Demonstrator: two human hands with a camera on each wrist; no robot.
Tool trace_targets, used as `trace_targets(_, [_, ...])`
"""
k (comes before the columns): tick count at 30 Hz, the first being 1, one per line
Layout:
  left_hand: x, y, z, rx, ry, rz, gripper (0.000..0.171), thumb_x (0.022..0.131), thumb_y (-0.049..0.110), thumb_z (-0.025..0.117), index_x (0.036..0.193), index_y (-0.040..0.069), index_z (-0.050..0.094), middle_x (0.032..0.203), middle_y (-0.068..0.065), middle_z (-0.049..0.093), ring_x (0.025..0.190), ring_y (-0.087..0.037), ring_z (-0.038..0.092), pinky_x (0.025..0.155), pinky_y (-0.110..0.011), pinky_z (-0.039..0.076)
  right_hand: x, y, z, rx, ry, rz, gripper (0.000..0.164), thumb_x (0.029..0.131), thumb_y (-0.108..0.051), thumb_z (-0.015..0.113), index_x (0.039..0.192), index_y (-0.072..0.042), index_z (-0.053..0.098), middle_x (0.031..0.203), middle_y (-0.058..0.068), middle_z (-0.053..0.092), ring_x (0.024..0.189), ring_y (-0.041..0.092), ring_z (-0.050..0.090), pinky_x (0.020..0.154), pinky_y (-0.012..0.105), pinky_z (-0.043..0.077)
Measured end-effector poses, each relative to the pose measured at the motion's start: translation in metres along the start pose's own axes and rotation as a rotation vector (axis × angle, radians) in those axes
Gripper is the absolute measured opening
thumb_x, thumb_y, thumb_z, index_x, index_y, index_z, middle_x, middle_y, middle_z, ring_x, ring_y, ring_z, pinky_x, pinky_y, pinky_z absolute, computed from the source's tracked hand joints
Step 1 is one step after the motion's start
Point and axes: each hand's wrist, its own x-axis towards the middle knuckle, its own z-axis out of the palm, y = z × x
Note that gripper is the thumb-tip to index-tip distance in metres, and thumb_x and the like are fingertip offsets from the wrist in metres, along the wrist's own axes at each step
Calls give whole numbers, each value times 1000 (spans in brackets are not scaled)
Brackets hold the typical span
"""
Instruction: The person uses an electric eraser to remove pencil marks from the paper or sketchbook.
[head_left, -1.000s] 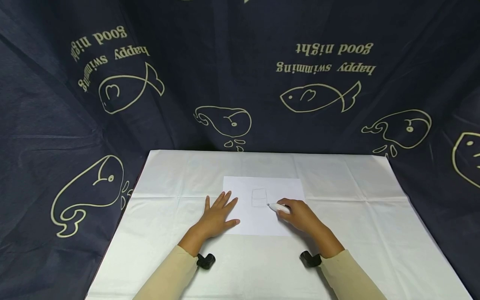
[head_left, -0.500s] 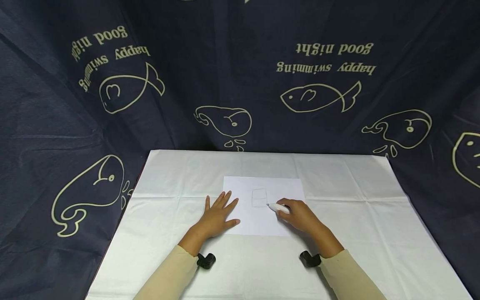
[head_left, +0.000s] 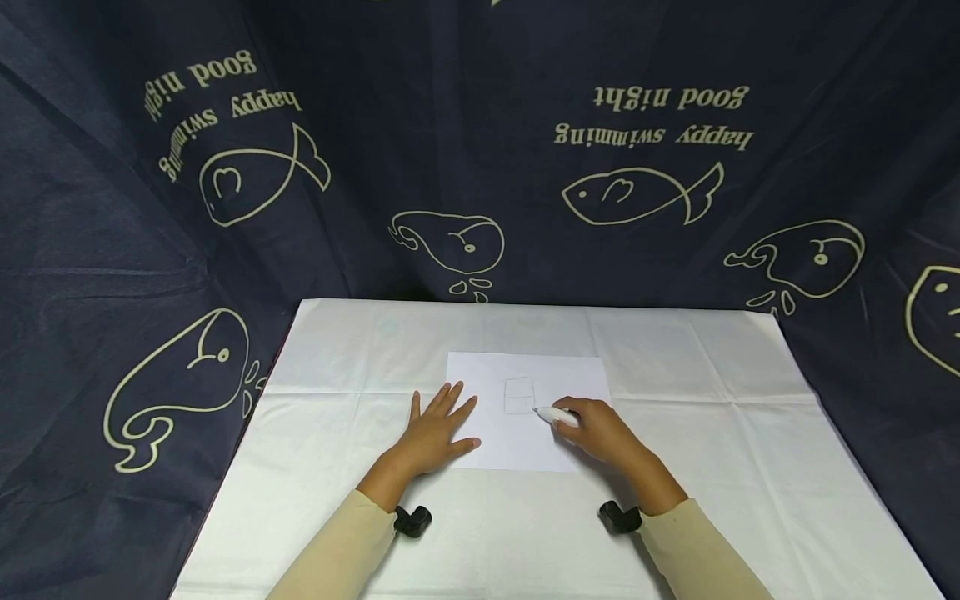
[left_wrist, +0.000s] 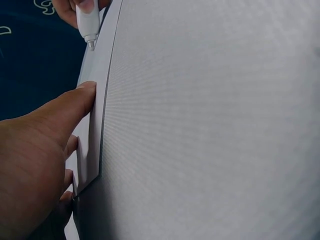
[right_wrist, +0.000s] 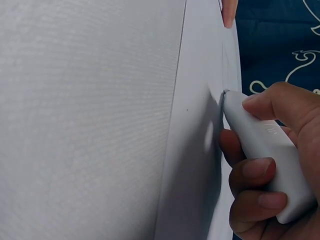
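A sheet of white paper lies on the table with a faint grey rectangle drawn on it, crossed by a line. My left hand rests spread on the paper's left side, and its thumb touches the sheet in the left wrist view. My right hand grips a thick white pen-shaped tool with a narrow tip. That tip points at the rectangle's lower right corner, at or very near the paper. In the right wrist view thumb and fingers curl round its body.
A white cloth with fold creases covers the table. Behind the table and along its sides hangs a dark blue curtain printed with fish, whales and upside-down words. Black wrist mounts sit at both sleeve cuffs.
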Motion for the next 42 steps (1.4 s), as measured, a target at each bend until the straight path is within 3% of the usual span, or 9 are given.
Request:
trace_targets(13, [1,0,0,0,7,0,71,99,52,57,159,20,35,171,-10,15,159,-33,10,119,-75,-1,1,-2,0,-13,15,10,27,91,-19,72,115,-9,74,106,9,76,77,13,57,72,34,48])
trace_targets(19, [1,-1,2,0,6,1,71,100,52,56,159,19,35,171,-11,15,159,-33,11,119,-75,-1,1,-3,-1,-26,36,27,27,91,-19,72,116,-8,74,108,10,76,85,16,63,77,38,51])
trace_targets(26, [0,-1,3,12,3,2,71,100,53,56,159,20,34,171,-11,15,159,-33,11,119,-75,0,1,-4,0,-6,22,22,26,91,-18,72,114,-9,74,104,9,76,79,15,59,73,35,49])
trace_targets(42, [1,-2,3,2,3,0,71,99,53,56,159,20,35,171,-11,15,159,-34,10,119,-75,-1,2,-5,-1,-6,25,20,26,91,-18,71,115,-8,74,106,10,76,82,16,60,76,37,50])
